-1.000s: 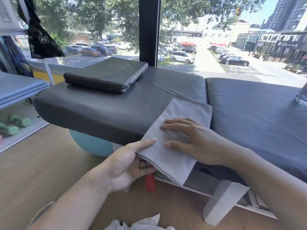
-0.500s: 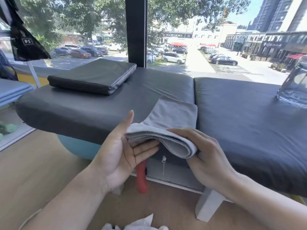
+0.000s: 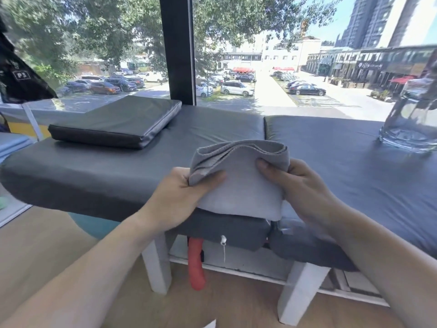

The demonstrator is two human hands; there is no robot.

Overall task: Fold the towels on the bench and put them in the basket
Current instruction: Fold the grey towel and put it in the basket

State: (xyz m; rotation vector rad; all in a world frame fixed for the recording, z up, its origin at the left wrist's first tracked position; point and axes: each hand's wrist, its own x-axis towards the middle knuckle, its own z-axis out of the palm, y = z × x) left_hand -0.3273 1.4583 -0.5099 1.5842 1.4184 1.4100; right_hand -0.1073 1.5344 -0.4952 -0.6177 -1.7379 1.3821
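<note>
Head view. Tabletop [image 3: 118,171]: dark padded surface in two sections, split by a seam right of centre; near edge rounded, white legs below; wide bare padding is left open on the left and right sections. Towel [image 3: 238,183]: grey, folded in several layers, held up over the near edge at the seam, open layered edges on top. Left hand [image 3: 182,197]: clamped on the towel's left end, thumb laid across the near face. Right hand [image 3: 305,185]: clamped on the right end, thumb on the near face, fingers hidden behind. Cushion [image 3: 118,121]: dark, flat, far left on the tabletop, well apart from the towel. Glass vessel [image 3: 411,119]: far right, partly cut off. Red handle [image 3: 196,266]: hung below the near edge, under the towel.
</note>
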